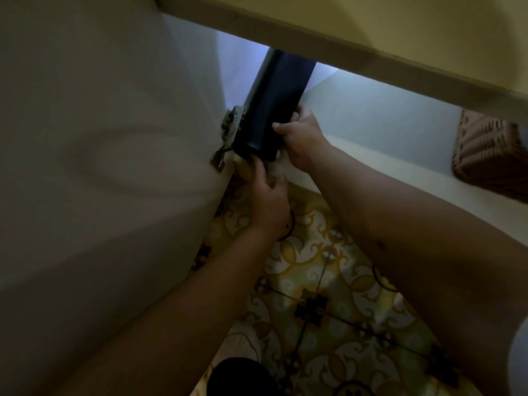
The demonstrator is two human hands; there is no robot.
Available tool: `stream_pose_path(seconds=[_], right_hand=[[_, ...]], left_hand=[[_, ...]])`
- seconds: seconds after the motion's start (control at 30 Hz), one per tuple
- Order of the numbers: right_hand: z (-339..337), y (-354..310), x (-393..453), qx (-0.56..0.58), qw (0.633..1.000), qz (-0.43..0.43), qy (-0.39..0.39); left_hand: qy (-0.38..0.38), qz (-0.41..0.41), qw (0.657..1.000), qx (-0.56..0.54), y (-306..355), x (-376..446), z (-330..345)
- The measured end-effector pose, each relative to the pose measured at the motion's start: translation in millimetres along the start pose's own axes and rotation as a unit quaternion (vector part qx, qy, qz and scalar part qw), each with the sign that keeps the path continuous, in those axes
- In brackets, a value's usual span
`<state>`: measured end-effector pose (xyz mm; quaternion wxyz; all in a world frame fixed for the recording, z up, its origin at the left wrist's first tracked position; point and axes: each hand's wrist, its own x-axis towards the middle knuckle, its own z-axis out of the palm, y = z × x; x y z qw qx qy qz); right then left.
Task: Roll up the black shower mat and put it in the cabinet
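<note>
The black shower mat (274, 101) is rolled into a long tube and lies lengthwise on the white cabinet shelf (371, 124), its far end deep inside. My right hand (300, 135) grips the near right side of the roll, fingers curled on top. My left hand (268, 195) touches the near end of the roll from below with straight fingers, thumb spread. The open cabinet door (100, 167) stands at the left, right beside the roll.
A metal latch with a small padlock (228, 135) hangs on the door edge next to the roll. A brown woven basket (491, 155) sits on the shelf at the right. A beige board (371, 38) spans above the opening. Patterned floor tiles (328, 295) lie below.
</note>
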<state>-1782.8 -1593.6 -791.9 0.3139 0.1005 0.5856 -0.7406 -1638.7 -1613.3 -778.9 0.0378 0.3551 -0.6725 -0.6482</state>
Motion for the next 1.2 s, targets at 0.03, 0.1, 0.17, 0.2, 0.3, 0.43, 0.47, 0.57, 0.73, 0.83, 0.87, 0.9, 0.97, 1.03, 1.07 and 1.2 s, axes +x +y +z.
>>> stream_pose_path(seconds=[0.03,0.1,0.17,0.2,0.3,0.43,0.47,0.57,0.73,0.83,0.87,0.9,0.97,1.03,1.07,1.2], right_hand=[[-0.5,-1.1,1.7,-0.008,1.0,0.001,-0.009],[-2.6,-5.1,4.2,-0.023,0.999,0.01,-0.031],[-5.1,-11.3,7.5,-0.03,0.999,0.011,-0.042],[-7.2,-15.3,10.0,-0.036,0.999,0.006,-0.034],[-12.7,-28.8,16.7,-0.161,0.986,-0.029,0.03],[-22.5,-34.2,15.1,-0.336,0.933,-0.048,0.119],[-25.6,-34.2,14.4,-0.327,0.938,-0.048,0.107],[-35.4,-34.9,10.0,-0.311,0.948,-0.05,0.045],[-49.1,-34.1,-3.8,-0.299,0.953,-0.048,0.022],[-56.6,-28.7,-16.9,-0.289,0.957,-0.027,0.008],[-58.6,-27.7,-21.6,-0.288,0.957,-0.019,0.001],[-61.4,-25.4,-24.3,-0.286,0.958,-0.018,-0.008],[-63.0,-24.0,-30.8,-0.28,0.96,-0.018,-0.019],[-61.8,-24.3,-36.2,-0.284,0.958,-0.019,-0.022],[-60.8,-26.0,-40.2,-0.291,0.956,-0.019,-0.022],[-64.5,-27.3,-52.3,-0.298,0.954,-0.03,-0.013]], left_hand=[[-0.002,-0.003,1.0,0.015,0.0,0.8,0.7],[-0.005,-0.008,1.0,0.017,1.5,2.0,1.5],[-0.017,-0.004,1.0,0.015,6.2,6.3,2.5],[-0.027,-0.003,0.999,0.021,10.0,10.6,3.9],[-0.051,-0.017,0.998,0.044,21.8,26.1,10.3],[-0.051,-0.019,0.997,0.046,21.6,24.3,12.7],[-0.051,-0.017,0.997,0.05,20.2,22.8,11.2],[-0.053,-0.002,0.998,0.041,19.5,20.4,3.5],[-0.04,-0.016,0.999,0.01,25.5,16.9,-7.4],[-0.034,-0.015,0.999,-0.026,26.3,20.6,-13.5],[-0.037,-0.019,0.998,-0.05,27.4,20.8,-15.4],[-0.04,-0.023,0.996,-0.07,27.3,21.8,-16.7],[-0.042,-0.029,0.995,-0.087,27.0,21.1,-17.4],[-0.039,-0.027,0.994,-0.094,27.9,20.0,-16.3],[-0.037,-0.025,0.994,-0.101,28.4,19.4,-16.0],[-0.031,-0.025,0.994,-0.106,28.6,16.1,-17.1]])
